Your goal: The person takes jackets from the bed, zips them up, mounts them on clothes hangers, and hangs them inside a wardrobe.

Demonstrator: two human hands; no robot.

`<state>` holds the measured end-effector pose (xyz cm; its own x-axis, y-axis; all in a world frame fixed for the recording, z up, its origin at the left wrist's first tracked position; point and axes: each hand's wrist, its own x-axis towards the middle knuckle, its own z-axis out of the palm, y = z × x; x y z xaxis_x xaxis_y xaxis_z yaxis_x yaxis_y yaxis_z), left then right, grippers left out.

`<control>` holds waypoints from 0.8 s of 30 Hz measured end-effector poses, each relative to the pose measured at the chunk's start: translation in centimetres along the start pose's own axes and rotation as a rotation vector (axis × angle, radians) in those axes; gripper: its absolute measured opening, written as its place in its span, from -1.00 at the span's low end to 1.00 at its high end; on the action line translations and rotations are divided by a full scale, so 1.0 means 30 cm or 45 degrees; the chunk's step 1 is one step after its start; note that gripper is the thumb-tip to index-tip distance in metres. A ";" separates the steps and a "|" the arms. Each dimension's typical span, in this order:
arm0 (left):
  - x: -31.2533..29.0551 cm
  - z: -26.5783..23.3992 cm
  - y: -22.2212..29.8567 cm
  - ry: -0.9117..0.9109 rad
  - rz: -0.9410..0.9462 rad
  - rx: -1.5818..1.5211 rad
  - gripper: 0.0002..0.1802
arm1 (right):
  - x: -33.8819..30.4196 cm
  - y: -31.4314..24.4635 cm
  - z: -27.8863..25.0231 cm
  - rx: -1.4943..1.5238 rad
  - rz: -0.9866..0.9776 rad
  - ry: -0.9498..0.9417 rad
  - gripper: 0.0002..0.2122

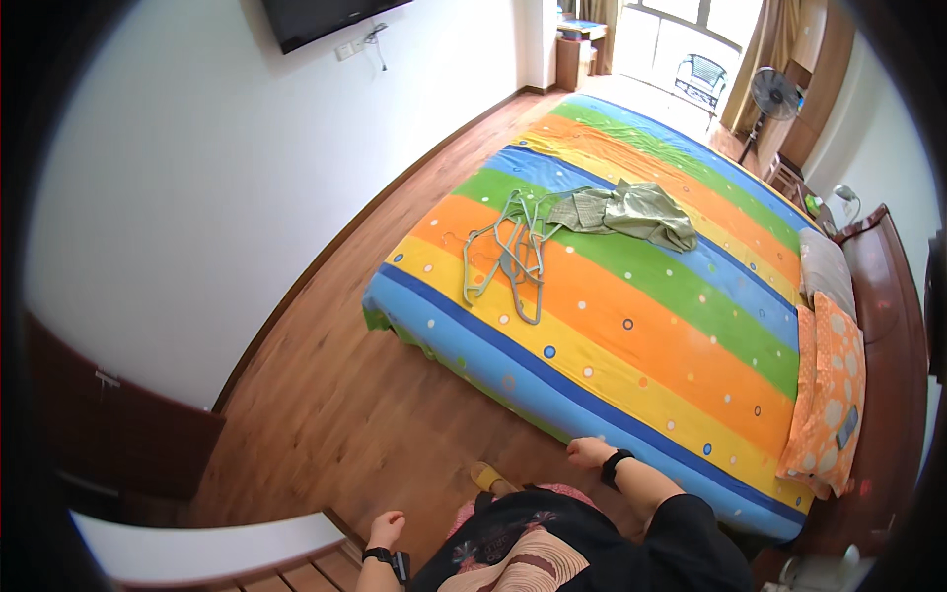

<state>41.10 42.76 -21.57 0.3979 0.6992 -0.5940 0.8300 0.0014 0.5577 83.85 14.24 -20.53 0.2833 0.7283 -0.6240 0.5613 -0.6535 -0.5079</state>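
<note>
Left hand: the left hand (386, 529) hangs low at the near edge, loosely curled and holding nothing, black watch on the wrist. It's over the wooden floor, right by the far corner of a white board (212, 549) that runs in from the near left.

Right hand: the right hand (589, 452) is out in front of the body, fingers half folded, nothing in it either, also with a black band on the wrist. It sits right at the near edge of the bed, touching or just above the blue border of the sheet, can't say which from here.

Bed: big bed (641, 335) with a striped sheet in blue, yellow, orange and green, dotted all over. It takes up the middle and right of the room.

Hangers: a messy pile of pale green clothes hangers (513, 259) on the left part of the bed, well apart from both hands, overlapping each other.

Garment: a crumpled olive-green piece of clothing (631, 212) just right of the hangers, touching the top of the pile.

Pillows: an orange spotted pillow (831, 395) and a grey one (827, 268) along the right side by the dark wooden headboard (893, 335).

Floor: brown wood floor (355, 395), a yellow slipper (489, 479) near the person's feet.

Far end: standing fan (772, 99) and a chair (700, 77) by the window, wall-mounted TV (321, 18) on the left wall.
</note>
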 end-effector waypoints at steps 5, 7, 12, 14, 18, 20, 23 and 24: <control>0.219 -0.073 0.189 -0.071 0.098 0.209 -0.73 | 0.130 0.090 -0.093 0.166 0.194 0.199 -0.73; 0.267 -0.074 0.310 -0.094 0.185 0.267 -0.73 | 0.193 0.158 -0.139 0.218 0.207 0.304 -0.74; 0.367 -0.047 0.528 -0.213 0.183 0.229 -0.72 | 0.437 0.246 -0.377 0.283 0.347 0.463 -0.71; 0.396 -0.044 0.617 -0.206 0.233 0.238 -0.72 | 0.576 0.301 -0.501 0.221 0.363 0.512 -0.71; 0.434 -0.032 0.694 -0.287 0.059 0.177 -0.74 | 0.846 0.409 -0.758 0.208 0.479 0.590 -0.72; 0.481 -0.022 0.764 -0.319 0.014 0.200 -0.73 | 0.941 0.544 -0.857 0.102 0.467 0.927 -0.71; 0.504 -0.015 0.798 -0.323 -0.105 0.233 -0.73 | 1.070 0.532 -1.041 -0.046 0.521 1.061 -0.68; 0.515 -0.013 0.810 -0.350 -0.111 0.232 -0.72 | 1.094 0.545 -1.100 -0.100 0.530 1.020 -0.66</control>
<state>67.27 53.87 -16.96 0.3919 0.4833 -0.7828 0.9120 -0.0923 0.3996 128.00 34.28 -29.72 0.9151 0.3806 -0.1330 0.3353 -0.9016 -0.2732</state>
